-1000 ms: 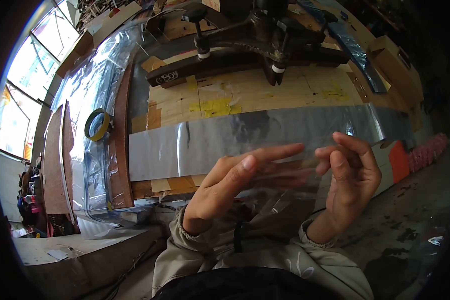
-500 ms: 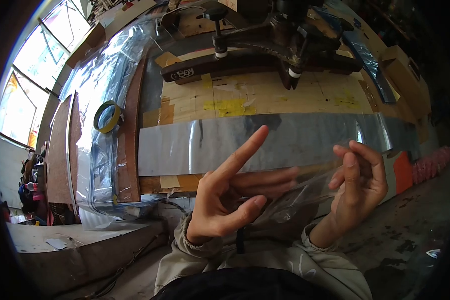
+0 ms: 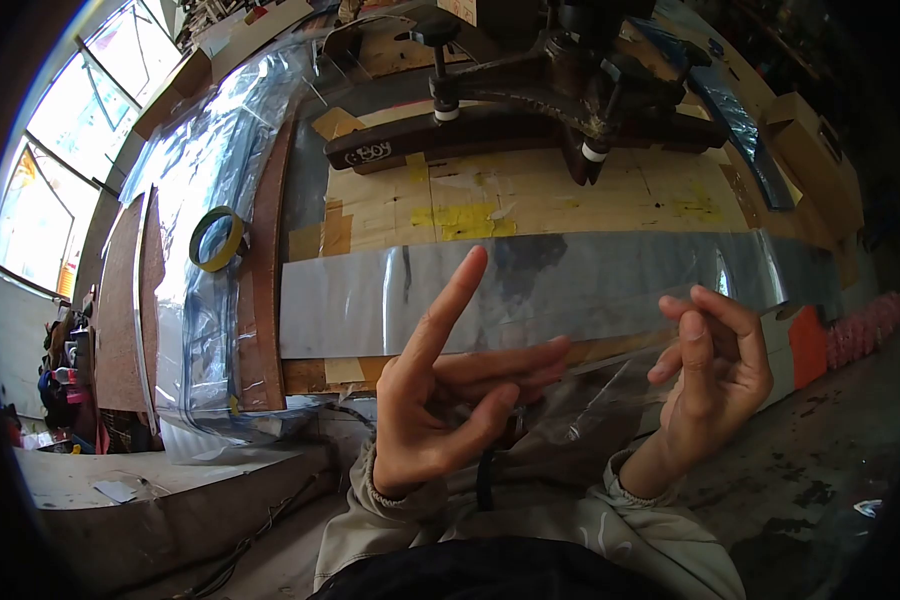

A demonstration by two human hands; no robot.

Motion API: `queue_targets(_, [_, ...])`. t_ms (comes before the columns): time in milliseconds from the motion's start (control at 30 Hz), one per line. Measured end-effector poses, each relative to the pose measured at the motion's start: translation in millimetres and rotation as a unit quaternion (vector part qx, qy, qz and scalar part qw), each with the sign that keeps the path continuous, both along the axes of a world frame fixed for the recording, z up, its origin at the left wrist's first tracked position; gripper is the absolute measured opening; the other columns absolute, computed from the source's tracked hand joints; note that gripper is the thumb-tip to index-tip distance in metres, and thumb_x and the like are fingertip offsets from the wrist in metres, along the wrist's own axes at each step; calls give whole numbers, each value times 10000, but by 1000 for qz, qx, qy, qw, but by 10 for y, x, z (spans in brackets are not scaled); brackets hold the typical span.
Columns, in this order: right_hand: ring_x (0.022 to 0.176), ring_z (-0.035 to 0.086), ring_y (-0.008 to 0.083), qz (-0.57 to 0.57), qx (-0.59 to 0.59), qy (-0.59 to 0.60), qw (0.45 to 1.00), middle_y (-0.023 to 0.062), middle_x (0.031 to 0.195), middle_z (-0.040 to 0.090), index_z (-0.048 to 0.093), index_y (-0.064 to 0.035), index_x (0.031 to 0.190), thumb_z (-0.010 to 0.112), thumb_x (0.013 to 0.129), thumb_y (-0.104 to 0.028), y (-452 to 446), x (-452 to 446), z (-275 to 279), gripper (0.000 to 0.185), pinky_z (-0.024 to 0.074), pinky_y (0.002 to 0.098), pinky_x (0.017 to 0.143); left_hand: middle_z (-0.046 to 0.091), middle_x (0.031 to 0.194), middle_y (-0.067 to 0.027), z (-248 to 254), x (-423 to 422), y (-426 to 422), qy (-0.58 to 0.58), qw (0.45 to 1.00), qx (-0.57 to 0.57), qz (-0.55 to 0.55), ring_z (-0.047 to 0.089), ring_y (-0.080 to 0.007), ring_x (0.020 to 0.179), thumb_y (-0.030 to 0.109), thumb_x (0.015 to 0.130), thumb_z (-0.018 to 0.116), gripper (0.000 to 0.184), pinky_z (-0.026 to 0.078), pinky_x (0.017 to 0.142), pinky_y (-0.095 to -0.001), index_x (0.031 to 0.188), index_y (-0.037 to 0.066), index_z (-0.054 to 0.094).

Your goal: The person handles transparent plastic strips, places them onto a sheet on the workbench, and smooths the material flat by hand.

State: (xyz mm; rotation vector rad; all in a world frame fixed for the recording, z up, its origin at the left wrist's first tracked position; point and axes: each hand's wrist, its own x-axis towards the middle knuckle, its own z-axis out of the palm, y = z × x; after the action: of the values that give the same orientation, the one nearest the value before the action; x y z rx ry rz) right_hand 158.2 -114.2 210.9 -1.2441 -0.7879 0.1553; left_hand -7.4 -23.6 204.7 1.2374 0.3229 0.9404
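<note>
A thin sheet of clear plastic film stretches between my two hands, low over the near edge of the work table. My right hand holds the film's right side, with its fingers curled and its thumb up against them. My left hand has the index finger pointing upward, the thumb apart and the other fingers reaching right, beside the film's left end. Behind both hands lies a long, shiny grey strip, which looks covered in film, along the front of the wooden board.
A tape roll rests on plastic-wrapped sheets to the left. A dark clamp-like metal frame spans the back of the board. Cardboard, an orange piece and pink bubble wrap are at right.
My left hand has shifted left, and its index finger points more upright. My right hand has moved slightly left, still with the film.
</note>
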Motion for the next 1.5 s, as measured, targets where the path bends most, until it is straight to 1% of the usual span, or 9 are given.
queue_targets(533, [796, 712, 251, 70, 3, -28, 997, 193, 964, 677, 632, 99, 1032, 556, 946, -61, 16, 74, -66, 196, 552, 248, 502, 688, 975, -286, -43, -18, -15, 61, 992, 37, 100, 712, -306, 901, -95, 753, 537, 797, 589, 785, -342, 1442, -172, 144])
queue_targets(733, [683, 700, 222, 80, 1, 14, 997, 172, 837, 691, 601, 99, 1109, 554, 959, -124, 25, 33, -34, 273, 540, 243, 522, 667, 1117, -243, -92, -133, 66, 72, 990, 116, 18, 654, -313, 1067, -166, 839, 481, 785, 519, 964, -371, 1502, -49, 77])
queue_targets(833, [600, 670, 193, 126, -40, 4, 991, 153, 740, 683, 585, 99, 1130, 568, 959, -172, -12, 51, 3, 321, 508, 241, 509, 668, 1040, -305, -63, -85, -17, 61, 994, 79, 46, 692, -350, 959, -3, 794, 586, 800, 540, 900, -417, 1438, -178, 146])
queue_targets(1033, [452, 474, 91, 363, 52, -8, 930, 39, 584, 540, 534, 70, 1123, 579, 960, -139, -631, 934, -316, 270, 400, 254, 397, 687, 1120, -195, -168, -324, 75, 125, 973, 187, -53, 656, -298, 1092, 71, 864, 640, 644, 478, 969, -351, 1423, -54, 347])
queue_targets(1067, [407, 478, 122, 371, 59, 0, 927, 56, 548, 525, 524, 94, 1168, 602, 951, -163, -902, 1172, -408, 345, 382, 261, 358, 709, 1048, -191, -151, -344, 62, 122, 978, 167, -28, 692, -281, 1008, 84, 864, 641, 447, 502, 932, -352, 1274, -58, 532])
queue_targets(1200, [468, 478, 77, 297, -23, 10, 954, 17, 591, 514, 523, 60, 1226, 559, 981, -156, -2018, 2079, -449, 329, 420, 224, 437, 727, 853, -152, -209, -435, 156, -25, 974, 189, -120, 707, -224, 811, 91, 874, 637, 234, 541, 748, -329, 1039, -72, 661])
queue_targets(1367, [708, 589, 111, -88, -156, 106, 978, 14, 841, 627, 518, 9, 1318, 533, 983, -139, -3363, 3169, -537, 366, 473, 261, 646, 685, 712, -163, -83, -188, 10, -249, 919, 178, -250, 681, -261, 587, 84, 932, 577, 185, 550, 660, -345, 884, -85, 639])
queue_targets(1433, [817, 647, 169, -378, -154, 49, 912, 52, 964, 669, 546, -11, 1308, 522, 968, -93, -3612, 3364, -703, 350, 498, 328, 706, 696, 754, -120, -86, -91, -139, -324, 896, 128, -275, 652, -201, 564, 149, 945, 588, 262, 525, 604, -307, 1037, -93, 627])
queue_targets(1500, [880, 647, 183, -597, -253, -108, 754, 69, 1015, 672, 572, -9, 1278, 495, 985, -119, -3451, 3178, -621, 323, 490, 325, 768, 697, 766, -91, -34, -18, -209, -368, 873, 106, -302, 629, -163, 541, 176, 956, 583, 298, 505, 569, -279, 1088, -88, 627])
